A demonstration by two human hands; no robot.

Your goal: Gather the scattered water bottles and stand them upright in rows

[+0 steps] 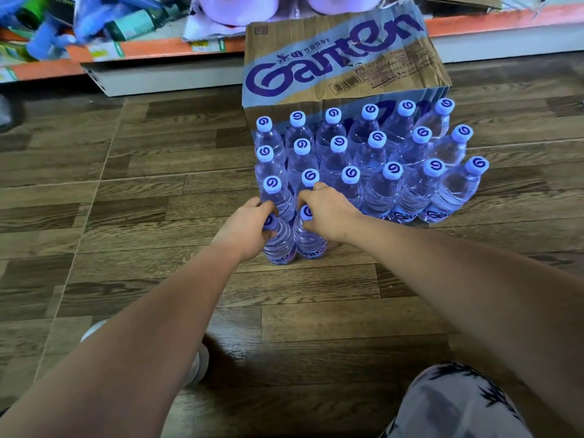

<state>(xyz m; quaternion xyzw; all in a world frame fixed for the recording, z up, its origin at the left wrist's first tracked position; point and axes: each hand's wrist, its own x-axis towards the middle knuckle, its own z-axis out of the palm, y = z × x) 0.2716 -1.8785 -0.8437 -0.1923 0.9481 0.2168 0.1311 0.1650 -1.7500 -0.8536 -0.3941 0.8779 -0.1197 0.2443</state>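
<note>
**Two bottles held at the front of the rows**

Nearest the camera, a patterned trouser knee [455, 403] and a white shoe [197, 365] are seen above the wood-patterned floor [158, 191]. Both bare forearms are stretched forward over that floor.

Each grip is closed around the neck of an upright bottle. By the left hand [245, 229] the cap and neck of the left front bottle [279, 245] are clasped, so the body hangs below the fingers with its base on the floor. By the right hand [328, 213] the top of the right front bottle [308, 243] is pinched, its cap showing between thumb and fingers. These two bottles stand side by side, touching, and begin a new front row.

Just behind them, the standing bottles [363, 159] are ranked in three rows, caps up, tightly packed. Behind these a cardboard carton [341, 64] printed with blue lettering is set against a low shelf base [164, 77].
</note>
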